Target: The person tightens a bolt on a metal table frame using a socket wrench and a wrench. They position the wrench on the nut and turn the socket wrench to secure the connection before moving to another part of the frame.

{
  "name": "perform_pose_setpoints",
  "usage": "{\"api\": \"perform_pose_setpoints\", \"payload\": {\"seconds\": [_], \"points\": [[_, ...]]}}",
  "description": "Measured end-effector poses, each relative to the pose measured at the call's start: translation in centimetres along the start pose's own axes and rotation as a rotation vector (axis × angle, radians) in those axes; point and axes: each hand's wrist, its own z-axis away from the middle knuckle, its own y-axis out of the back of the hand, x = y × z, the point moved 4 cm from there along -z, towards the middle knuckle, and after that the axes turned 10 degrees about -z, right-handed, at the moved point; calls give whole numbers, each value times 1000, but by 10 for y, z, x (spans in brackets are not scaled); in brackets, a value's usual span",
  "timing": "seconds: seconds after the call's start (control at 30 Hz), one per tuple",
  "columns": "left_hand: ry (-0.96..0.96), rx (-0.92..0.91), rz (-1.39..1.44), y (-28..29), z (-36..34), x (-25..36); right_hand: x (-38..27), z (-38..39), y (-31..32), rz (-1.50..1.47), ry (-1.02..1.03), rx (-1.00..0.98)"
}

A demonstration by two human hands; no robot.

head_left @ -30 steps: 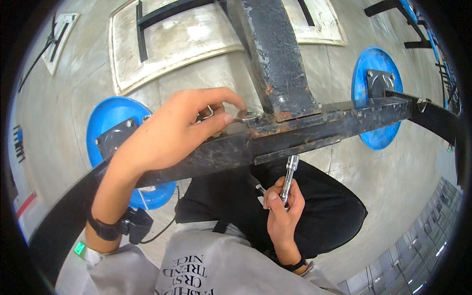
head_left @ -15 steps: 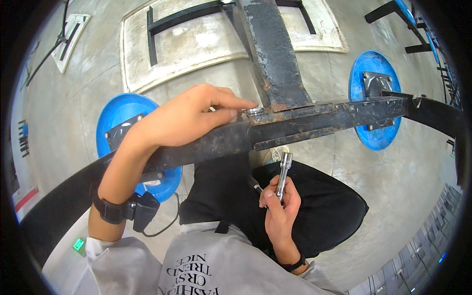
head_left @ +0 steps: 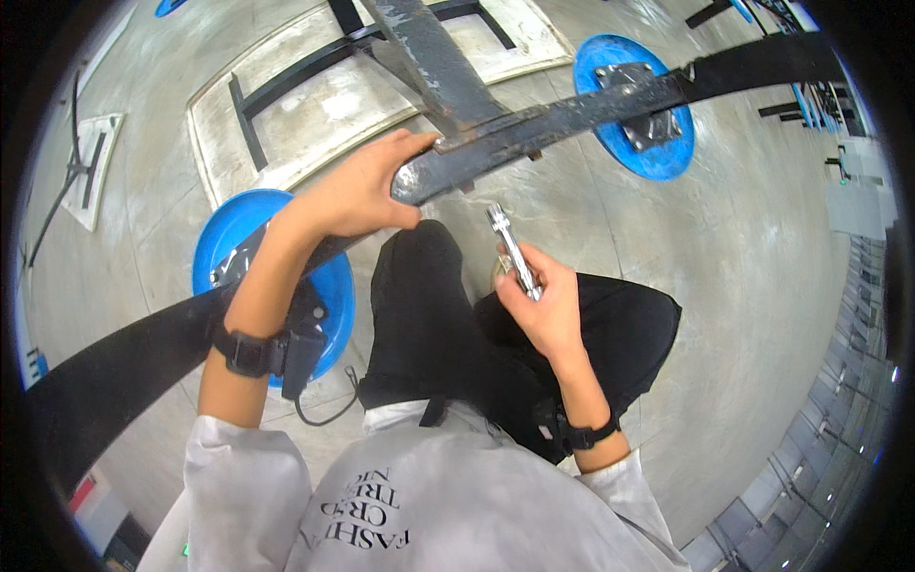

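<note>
At the left of the frame, a blue round disc [head_left: 229, 238] with a metal plate lies on the concrete floor [head_left: 753, 286], partly hidden under a dark steel bar [head_left: 534, 133] that runs from the lower left up to the upper right. The left hand [head_left: 357, 191] lies over this bar near the middle of the frame, fingers wrapped over its top edge and thumb below, pressed onto the metal just left of where a second, rusty beam [head_left: 429, 57] meets it from the top. Behind it, in the upper left, a pale board [head_left: 315, 114] carries a black frame. Below and right of the joint, the right hand [head_left: 543, 310] pinches a shiny metal socket wrench [head_left: 510, 250] between thumb and fingers. Its long axis points up and slightly left, its tip just under the bar, near but apart from it. The right hand is the nearer to the joint's underside. There is open room beneath the bar above the black-trousered knees [head_left: 429, 315]. At upper right a second blue disc [head_left: 658, 157] sits under the bar's far end.
</note>
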Motion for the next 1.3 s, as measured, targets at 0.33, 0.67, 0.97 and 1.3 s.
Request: {"api": "perform_pose_setpoints", "payload": {"seconds": [0.33, 0.67, 0.97, 1.3], "points": [[-26, -11, -104, -3, -5, -5, 23, -8, -35, -1151, -384, -75], [-13, 14, -26, -4, -7, -9, 38, -24, -41, -1852, -573, -335], [63, 15, 54, -6, -6, -7, 35, -22, -48, -2242, -736, -446], [37, 32, -40, -4, -10, -12, 34, -26, -62, -2446, -683, -490]]}}
